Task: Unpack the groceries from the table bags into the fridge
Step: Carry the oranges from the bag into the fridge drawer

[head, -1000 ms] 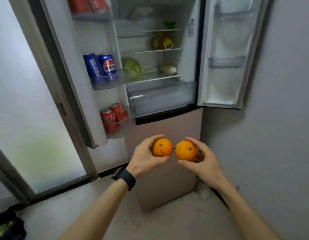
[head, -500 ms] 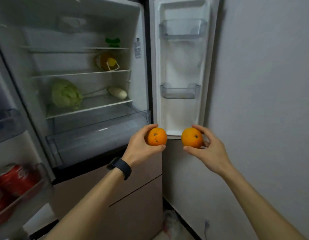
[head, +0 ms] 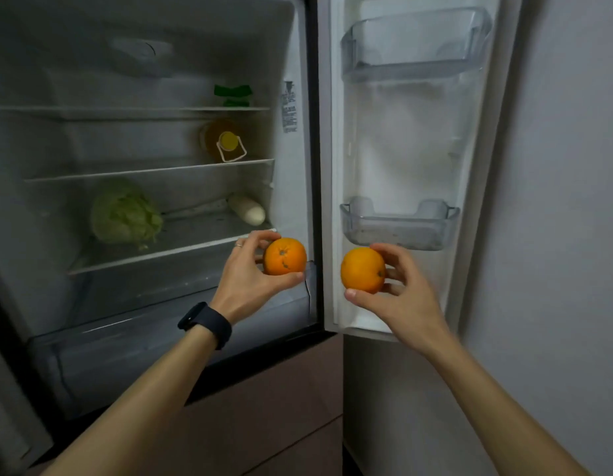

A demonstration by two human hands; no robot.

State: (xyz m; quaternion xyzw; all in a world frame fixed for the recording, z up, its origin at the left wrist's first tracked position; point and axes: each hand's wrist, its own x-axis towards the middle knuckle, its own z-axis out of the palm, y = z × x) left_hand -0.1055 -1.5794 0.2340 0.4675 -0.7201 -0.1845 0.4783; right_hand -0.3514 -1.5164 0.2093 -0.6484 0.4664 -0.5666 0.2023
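Note:
My left hand [head: 246, 274] grips an orange [head: 285, 256] in front of the fridge's lowest glass shelf [head: 171, 250], near its right end. My right hand [head: 399, 290] holds a second orange [head: 362, 270] in front of the open right door, just below the lower door bin [head: 399, 228]. The fridge [head: 291, 46] stands open before me. On the shelves lie a green cabbage [head: 124, 214], a white radish [head: 247, 209], a yellow-capped bottle [head: 224, 140] and a green packet [head: 233, 94].
A clear crisper drawer [head: 133, 345] sits under the lowest shelf. The right door has an upper bin [head: 415, 46] with nothing in it. A grey wall [head: 566, 201] runs close on the right. Brown lower fridge doors [head: 281, 407] are shut below.
The view has closed in on the fridge interior and the left door has left the frame. Both hands with their oranges have risen toward the fridge and spread apart.

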